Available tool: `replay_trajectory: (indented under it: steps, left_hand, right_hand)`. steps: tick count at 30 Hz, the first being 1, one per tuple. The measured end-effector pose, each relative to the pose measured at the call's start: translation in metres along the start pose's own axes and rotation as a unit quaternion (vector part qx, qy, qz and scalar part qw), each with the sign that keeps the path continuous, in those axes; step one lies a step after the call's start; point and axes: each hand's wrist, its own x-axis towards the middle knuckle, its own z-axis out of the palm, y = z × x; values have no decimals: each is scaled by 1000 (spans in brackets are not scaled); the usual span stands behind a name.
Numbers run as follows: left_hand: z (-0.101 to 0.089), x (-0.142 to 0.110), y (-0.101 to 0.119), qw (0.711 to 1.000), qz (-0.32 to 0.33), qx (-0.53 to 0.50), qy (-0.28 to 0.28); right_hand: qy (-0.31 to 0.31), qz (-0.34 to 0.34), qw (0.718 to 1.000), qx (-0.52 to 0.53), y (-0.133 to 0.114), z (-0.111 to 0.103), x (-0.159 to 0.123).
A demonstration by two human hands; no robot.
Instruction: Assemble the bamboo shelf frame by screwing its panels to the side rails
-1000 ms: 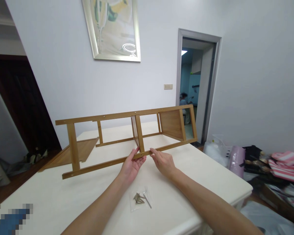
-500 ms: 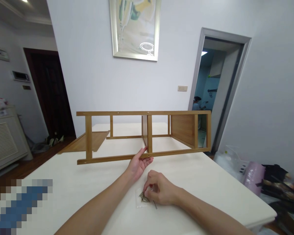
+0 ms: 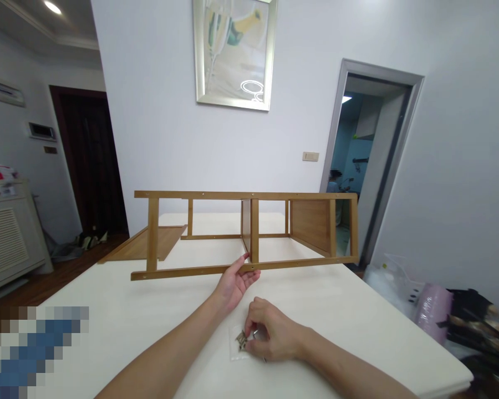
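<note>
Right hand [image 3: 278,331] at screws [image 3: 240,339]

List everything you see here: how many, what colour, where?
Table: 1, white, foreground.
Wooden frame: 1, brown, on its side, centre.
Loose board: 1, brown, on the table, left.
Screws: several, brass-coloured, lower centre.
Plastic bag: 1, clear, by the screws.
Metal tool: 1, silver, mostly hidden, beside the screws.
Picture: 1, pale, silvery edge, on the wall.
Switch: 1, beige, wall.
Door: 1, dark, left.
Doorway: 1, grey-edged, right.
Person: 1, partly seen, through the doorway.
Cabinet: 1, whitish, left edge.
Roll: 1, purple, right, among uncounted clutter.
Left hand: 1, bare, holding the wooden frame.
Right hand: 1, bare, at the screws.
</note>
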Motion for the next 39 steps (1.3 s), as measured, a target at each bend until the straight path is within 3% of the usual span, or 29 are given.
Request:
replay_trajectory:
  steps: [12,23,29,34,39]
  left_hand:
    - [-4,3,0,1000,-3,-6,4]
    - [-4,4,3,1000,-3,5,13]
    - [-4,4,4,1000,6,10,21]
    - [-4,5,5,1000,2,1,22]
    - [-3,5,5,999,-6,-13,31]
  right_hand:
    - [-6,3,998,66,4,4,2]
    - [-21,127,968,215,13,9,3]
    - [62,93,972,204,19,6,5]
    - [185,85,971,128,27,3,7]
    - [295,-18,955,0,38,4,4]
